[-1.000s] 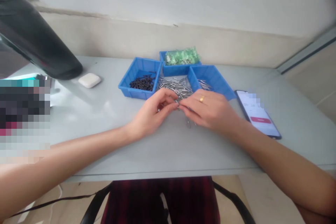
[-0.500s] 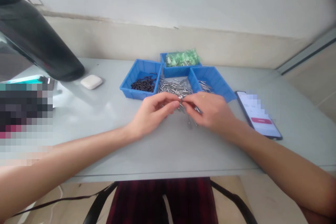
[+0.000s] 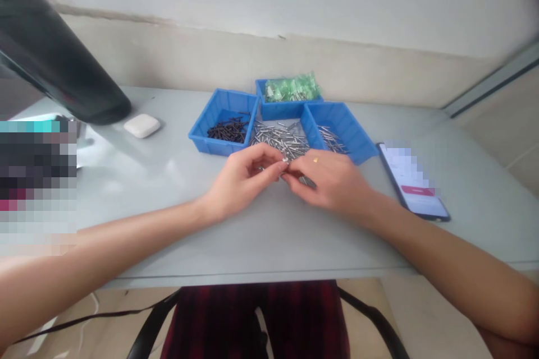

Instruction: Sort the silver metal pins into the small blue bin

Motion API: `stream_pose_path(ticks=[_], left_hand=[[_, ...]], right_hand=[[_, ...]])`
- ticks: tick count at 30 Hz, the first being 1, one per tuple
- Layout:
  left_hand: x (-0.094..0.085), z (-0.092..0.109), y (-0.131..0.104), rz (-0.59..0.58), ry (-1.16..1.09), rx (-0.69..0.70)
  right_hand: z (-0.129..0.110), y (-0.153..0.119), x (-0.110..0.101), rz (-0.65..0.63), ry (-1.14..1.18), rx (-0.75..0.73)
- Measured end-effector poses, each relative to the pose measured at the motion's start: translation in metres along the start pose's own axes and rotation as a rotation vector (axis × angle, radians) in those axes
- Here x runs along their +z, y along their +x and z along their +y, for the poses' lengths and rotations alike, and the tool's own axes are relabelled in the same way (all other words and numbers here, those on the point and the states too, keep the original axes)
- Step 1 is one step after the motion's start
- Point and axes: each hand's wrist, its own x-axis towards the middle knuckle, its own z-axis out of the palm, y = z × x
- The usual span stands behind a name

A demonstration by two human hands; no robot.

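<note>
My left hand (image 3: 238,182) and my right hand (image 3: 330,179) meet fingertip to fingertip over the front of a pile of silver metal pins (image 3: 281,137) on the table. Each hand is closed in a pinch. A tiny whitish bit (image 3: 285,160) shows between the fingertips, too small to name. The fingers cover the near part of the pile. To the left stands a blue bin (image 3: 202,123) with black screws (image 3: 229,130) in it. A second blue bin (image 3: 356,129), on the right, holds more silver pins (image 3: 332,139).
Behind the pile, a third blue bin (image 3: 290,109) holds green plastic packets (image 3: 292,88). A phone (image 3: 415,190) lies at right. A white case (image 3: 142,125) and a large dark bottle (image 3: 63,61) are at left. The table's front edge (image 3: 261,281) runs close to my lap.
Pins that stuck out below my right fingers are now mostly out of sight. My fingertips have shifted slightly left and press closer together. The whole view has moved a little.
</note>
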Motion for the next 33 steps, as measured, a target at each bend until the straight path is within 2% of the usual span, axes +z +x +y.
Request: stream_pose_path(ticks=[9,18,21,25,33], left_hand=[[-0.0013,-0.0026,0.0003,-0.059,0.058,0.014],[-0.0014,-0.0023,0.0004,-0.061,0.022,0.0],[-0.0017,-0.0007,-0.0004,-0.102,0.015,-0.016],[-0.0021,0.0008,-0.0016,-0.15,0.034,-0.056],[-0.0026,0.0035,-0.0012,-0.063,0.044,-0.004]], right_hand=[[0.0015,0.0009,-0.0009,-0.053,0.057,-0.028],[0.0011,-0.0013,-0.0011,-0.022,0.05,0.015],[0.0004,-0.0013,-0.0032,0.004,0.067,0.041],[0.0001,-0.0004,-0.0035,-0.019,0.036,-0.054],[0.001,0.0024,-0.0045,0.038,-0.046,-0.046]])
